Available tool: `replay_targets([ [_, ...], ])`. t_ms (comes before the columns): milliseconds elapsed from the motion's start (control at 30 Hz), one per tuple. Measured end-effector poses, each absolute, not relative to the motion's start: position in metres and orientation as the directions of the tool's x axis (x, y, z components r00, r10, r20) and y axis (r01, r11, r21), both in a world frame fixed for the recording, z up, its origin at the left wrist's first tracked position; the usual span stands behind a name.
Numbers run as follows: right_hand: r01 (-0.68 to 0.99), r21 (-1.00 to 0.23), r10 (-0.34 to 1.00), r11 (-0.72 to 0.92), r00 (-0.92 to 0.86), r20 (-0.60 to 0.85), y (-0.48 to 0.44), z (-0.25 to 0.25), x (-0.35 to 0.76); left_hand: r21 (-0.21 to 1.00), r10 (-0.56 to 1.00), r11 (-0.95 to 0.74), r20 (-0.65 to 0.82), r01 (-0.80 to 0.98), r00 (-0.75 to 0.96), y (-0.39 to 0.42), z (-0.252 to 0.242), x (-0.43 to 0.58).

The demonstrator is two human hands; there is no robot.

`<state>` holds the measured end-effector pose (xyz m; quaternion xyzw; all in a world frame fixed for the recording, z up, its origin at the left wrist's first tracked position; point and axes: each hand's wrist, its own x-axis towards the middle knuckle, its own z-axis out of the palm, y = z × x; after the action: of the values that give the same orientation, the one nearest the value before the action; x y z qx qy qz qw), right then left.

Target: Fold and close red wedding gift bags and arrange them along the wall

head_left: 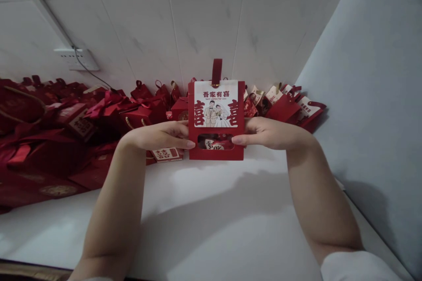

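Observation:
A red gift box [216, 154] is held upright above the white table in the middle of the view. Its front carries a cream card [216, 114] with a drawn wedding couple and red characters. Below the card, a small window shows red-and-white contents, and a dark red ribbon loop [216, 71] stands at the top. My left hand [161, 135] grips the box's left edge, thumb in front. From the other side, my right hand [273, 133] holds the right edge with its thumb beside the window. The fingers behind the box are hidden.
Many red gift boxes and bags [46, 158] crowd the left and back of the white table [214, 219]. More red boxes [286, 107] lean at the back right. A power strip [77, 59] with a cable hangs on the tiled wall; a pale panel [372, 96] bounds the right.

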<state>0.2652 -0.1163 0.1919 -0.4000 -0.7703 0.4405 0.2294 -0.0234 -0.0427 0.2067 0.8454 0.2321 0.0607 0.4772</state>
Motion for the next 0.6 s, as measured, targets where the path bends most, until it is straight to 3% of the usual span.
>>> replay_targets([
  [200, 0.481, -0.818, 0.815, 0.315, -0.579, -0.026, -0.115, 0.191, 0.267, 0.792, 0.437, -0.498, -0.123, 0.354, 0.891, -0.042, 0.207, -0.023],
  [400, 0.549, -0.766, 0.835, 0.334, -0.549, -0.029, -0.120, 0.194, 0.270, 0.907, 0.518, -0.232, -0.190, 0.351, 0.834, -0.047, 0.209, -0.021],
  [600, 0.628, -0.682, 0.790, 0.374, -0.601, -0.120, -0.132, 0.201, 0.265, 0.952, 0.609, -0.083, -0.186, 0.296, 0.771, -0.044, 0.202, -0.016],
])
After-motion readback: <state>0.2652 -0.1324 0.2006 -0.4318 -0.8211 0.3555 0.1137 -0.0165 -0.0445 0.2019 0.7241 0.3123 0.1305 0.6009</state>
